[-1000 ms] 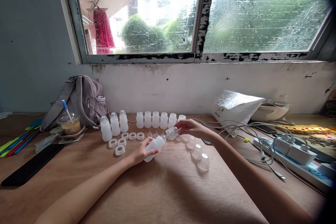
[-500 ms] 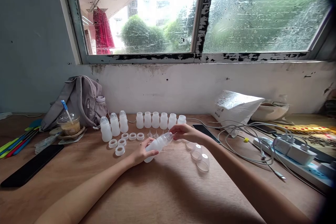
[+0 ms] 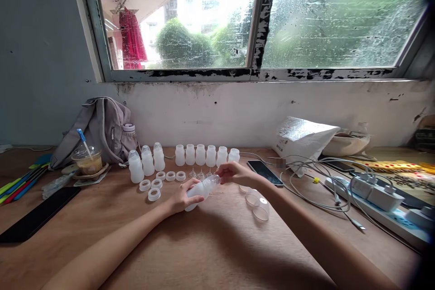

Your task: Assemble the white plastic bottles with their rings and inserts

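Note:
My left hand (image 3: 186, 197) is wrapped round the body of a frosted white baby bottle (image 3: 200, 191), which leans up to the right. At its top end, the fingers of my right hand (image 3: 233, 173) are closed on the clear dome cap (image 3: 213, 181). Behind the hands several open bottle bodies (image 3: 200, 155) stand in a row, with a few clear nipples (image 3: 192, 173) in front of them. White collar rings (image 3: 154, 194) lie to the left, below capped bottles (image 3: 136, 167). More clear dome caps (image 3: 261, 210) rest beside my right forearm, partly hidden by it.
Behind my right wrist lies a phone (image 3: 265, 172). Loose white cables (image 3: 316, 186) and a power strip (image 3: 377, 208) take up the right side. To the left are a black flat slab (image 3: 41, 215), a drink cup (image 3: 87, 159), pens (image 3: 23, 181) and a grey backpack (image 3: 102, 127).
My right hand and the cap end of the bottle have shifted slightly left and down. The phone screen behind my wrist has lit up. My left hand keeps its hold.

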Demonstrator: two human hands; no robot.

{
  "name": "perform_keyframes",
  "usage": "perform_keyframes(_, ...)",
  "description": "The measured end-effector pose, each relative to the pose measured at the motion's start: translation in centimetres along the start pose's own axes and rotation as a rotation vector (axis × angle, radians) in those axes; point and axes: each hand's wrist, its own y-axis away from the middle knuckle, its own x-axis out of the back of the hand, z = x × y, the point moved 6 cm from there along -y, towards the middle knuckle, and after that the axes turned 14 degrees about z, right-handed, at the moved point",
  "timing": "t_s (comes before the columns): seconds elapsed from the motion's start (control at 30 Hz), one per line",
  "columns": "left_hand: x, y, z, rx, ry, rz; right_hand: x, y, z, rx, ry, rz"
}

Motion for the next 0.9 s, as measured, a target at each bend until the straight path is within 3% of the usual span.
perform_keyframes(0.73,0.4,0.5,1.0,-0.222,-0.289,0.029,-1.2,0.2,-0.7,0.000,-0.110,0.054)
perform_keyframes(0.9,0.4,0.7,0.8,-0.272,-0.311,0.033,-2.0,0.6,-2.4,0.043,-0.207,0.126)
